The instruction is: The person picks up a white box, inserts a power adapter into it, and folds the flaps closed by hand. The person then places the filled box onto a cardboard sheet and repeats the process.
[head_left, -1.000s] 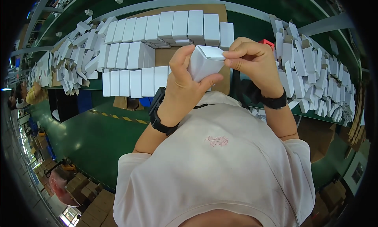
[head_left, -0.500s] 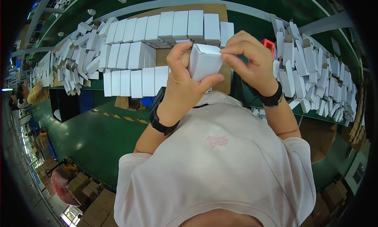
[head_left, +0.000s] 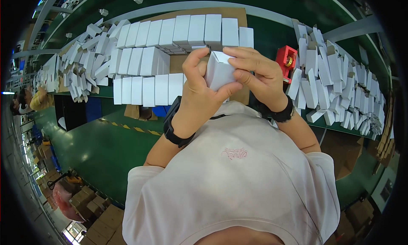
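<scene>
A small white cardboard box [head_left: 219,77] is held up in front of my chest, its top end facing up. My left hand [head_left: 196,85] wraps round it, with the thumb across the near side and the fingers behind the left side. My right hand [head_left: 260,73] has its fingertips on the top flap and its thumb against the right side of the same box. The top looks folded down, with a thin gap along its left edge. What is inside the box is hidden.
Rows of white boxes [head_left: 149,88] stand on a brown cardboard sheet [head_left: 178,63] beyond my hands. Loose white cartons are heaped at left [head_left: 87,54] and right [head_left: 325,75]. A red tape dispenser [head_left: 285,63] sits beside the right heap. A grey rail [head_left: 161,8] spans the back.
My right hand has shifted left and lower over the box, from pinching its top right corner to laying fingers across the top. The red dispenser it covered now shows.
</scene>
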A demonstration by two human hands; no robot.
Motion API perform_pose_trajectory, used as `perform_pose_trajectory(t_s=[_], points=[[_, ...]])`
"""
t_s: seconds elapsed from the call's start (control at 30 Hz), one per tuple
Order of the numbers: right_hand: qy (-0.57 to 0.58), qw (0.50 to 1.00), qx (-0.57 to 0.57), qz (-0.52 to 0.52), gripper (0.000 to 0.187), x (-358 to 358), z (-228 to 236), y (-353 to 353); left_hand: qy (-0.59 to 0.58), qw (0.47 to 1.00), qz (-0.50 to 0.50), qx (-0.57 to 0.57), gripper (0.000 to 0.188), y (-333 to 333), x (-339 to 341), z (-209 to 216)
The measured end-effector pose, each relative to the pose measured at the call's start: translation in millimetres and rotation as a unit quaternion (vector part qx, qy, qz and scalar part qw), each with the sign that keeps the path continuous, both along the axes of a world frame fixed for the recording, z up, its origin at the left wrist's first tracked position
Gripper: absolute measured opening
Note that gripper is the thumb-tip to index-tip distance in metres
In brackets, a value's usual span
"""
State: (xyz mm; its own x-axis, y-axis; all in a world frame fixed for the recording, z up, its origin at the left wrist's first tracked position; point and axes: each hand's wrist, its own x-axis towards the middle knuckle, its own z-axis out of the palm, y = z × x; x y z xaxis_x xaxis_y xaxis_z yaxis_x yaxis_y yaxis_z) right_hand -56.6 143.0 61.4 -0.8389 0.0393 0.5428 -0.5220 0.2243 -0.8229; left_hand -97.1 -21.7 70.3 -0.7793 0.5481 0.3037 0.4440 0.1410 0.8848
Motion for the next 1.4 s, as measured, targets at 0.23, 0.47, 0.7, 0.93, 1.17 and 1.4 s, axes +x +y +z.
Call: perform_pose_trajectory(t_s=[0.23, 0.47, 0.7, 0.93, 1.17, 1.4], points=[[-0.098, 0.995, -0.027, -0.001, 0.027, 3.0, 8.3, -1.7, -0.038, 0.999, -0.015, -0.009, 0.081, 2.2, -0.2, -4.4], [-0.347, 0.925, -0.109, -0.113, 0.023, -37.9, -25.9, 95.9, -0.13, 0.989, 0.063, -0.043, 0.059, -59.7, -37.6, 32.4], [-0.313, 0.934, 0.096, -0.141, 0.031, -83.5, -92.2, 104.3, -0.014, 0.925, 0.362, -0.115, 0.034, -172.4, -154.0, 21.6], [-0.388, 0.904, 0.045, -0.173, 0.04, -161.8, -56.1, 163.9, 0.011, 0.893, 0.42, -0.159, 0.037, -244.6, -204.5, -12.2], [-0.315, 0.811, 0.436, -0.231, 0.056, -313.2, -125.8, 211.7, 0.144, 0.806, 0.366, -0.442, 0.035, -301.3, -309.9, -61.8], [-0.597, 0.755, 0.229, -0.144, 0.022, -341.9, -165.8, 249.4, 0.139, 0.857, 0.199, -0.454, 0.054, -265.4, -384.1, -80.0]])
